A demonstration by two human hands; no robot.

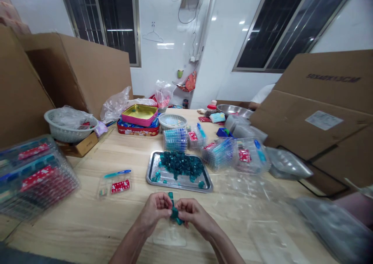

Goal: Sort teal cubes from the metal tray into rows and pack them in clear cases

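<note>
In the head view, your left hand (155,210) and your right hand (194,213) are pressed close together, pinching a small cluster of teal faceted pieces (175,212) above the tabletop (72,229), just in front of a steel tray (152,177) heaped with more teal pieces (181,165).

The left hand (155,212) and the right hand (192,214) sit close together at the bottom centre of the frame, backs up, fingers curled inward and pinching towards a spot between them. The bare left forearm (128,246) runs from there to the lower left edge, and the bare right forearm (224,245) runs to the lower right, both wrists gently bent.
</note>
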